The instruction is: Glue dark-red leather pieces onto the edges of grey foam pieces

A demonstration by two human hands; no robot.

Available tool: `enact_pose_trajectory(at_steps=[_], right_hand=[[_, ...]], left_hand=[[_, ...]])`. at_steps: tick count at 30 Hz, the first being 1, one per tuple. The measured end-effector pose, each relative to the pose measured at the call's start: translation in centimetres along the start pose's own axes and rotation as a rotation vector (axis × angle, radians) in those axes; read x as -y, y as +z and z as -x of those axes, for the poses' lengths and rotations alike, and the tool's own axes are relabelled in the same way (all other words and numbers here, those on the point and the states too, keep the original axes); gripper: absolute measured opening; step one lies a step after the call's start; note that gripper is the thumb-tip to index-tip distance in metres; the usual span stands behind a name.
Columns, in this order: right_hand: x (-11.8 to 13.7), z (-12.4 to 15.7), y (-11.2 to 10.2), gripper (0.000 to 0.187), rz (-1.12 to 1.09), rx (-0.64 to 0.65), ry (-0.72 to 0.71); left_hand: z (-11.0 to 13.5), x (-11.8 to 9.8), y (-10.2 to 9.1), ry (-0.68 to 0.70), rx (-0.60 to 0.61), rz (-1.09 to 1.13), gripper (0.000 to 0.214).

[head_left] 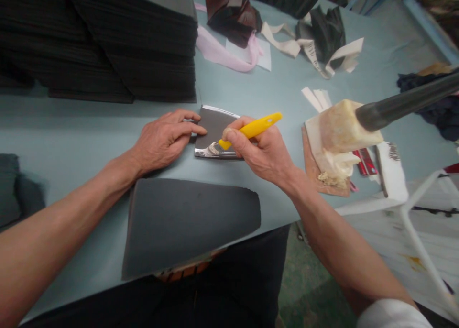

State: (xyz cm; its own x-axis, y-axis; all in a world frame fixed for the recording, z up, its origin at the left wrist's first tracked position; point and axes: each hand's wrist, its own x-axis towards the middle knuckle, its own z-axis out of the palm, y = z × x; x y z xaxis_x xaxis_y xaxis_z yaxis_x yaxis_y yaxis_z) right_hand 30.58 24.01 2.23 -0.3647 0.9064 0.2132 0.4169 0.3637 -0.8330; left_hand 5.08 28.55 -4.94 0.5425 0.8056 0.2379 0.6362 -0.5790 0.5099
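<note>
A small dark grey piece (214, 126) with shiny wet-looking edges lies on the pale blue table (71, 136). My left hand (163, 139) rests on the table with its fingers curled, the fingertips pressing the piece's left edge. My right hand (263, 151) is closed round a yellow-handled brush (253, 128), whose whitish tip touches the piece's lower edge. A larger dark grey sheet (186, 220) lies near the front edge, just below both hands.
Tall stacks of dark sheets (107, 41) fill the back left. At right stands a cream glue-caked block (346, 127) on a brown board with a dark handle (409, 101) above it. Fabric strips and dark scraps (315, 36) lie at the back. A white stand (412, 213) sits off the table's right edge.
</note>
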Motion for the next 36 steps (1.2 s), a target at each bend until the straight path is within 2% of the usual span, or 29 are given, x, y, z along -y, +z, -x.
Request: enact_pose_trajectory(at_steps=[14, 20, 29, 36], right_hand=[[-0.8, 2.5, -3.7, 0.053, 0.021, -0.064, 0.049], [-2.0, 3.9, -5.7, 0.051, 0.065, -0.153, 0.083], [-3.8, 6.3, -8.9, 0.042, 0.104, -0.262, 0.184], [-2.6, 6.9, -10.9, 0.037, 0.276, -0.370, 0.225]], left_hand=[[-0.1, -0.6, -0.6, -0.052, 0.025, 0.020, 0.044], [-0.3, -1.2, -1.0, -0.056, 0.043, -0.001, 0.049], [-0.2, -0.8, -0.9, -0.049, 0.027, -0.004, 0.046], [-0.3, -0.8, -0.8, -0.051, 0.030, -0.019, 0.052]])
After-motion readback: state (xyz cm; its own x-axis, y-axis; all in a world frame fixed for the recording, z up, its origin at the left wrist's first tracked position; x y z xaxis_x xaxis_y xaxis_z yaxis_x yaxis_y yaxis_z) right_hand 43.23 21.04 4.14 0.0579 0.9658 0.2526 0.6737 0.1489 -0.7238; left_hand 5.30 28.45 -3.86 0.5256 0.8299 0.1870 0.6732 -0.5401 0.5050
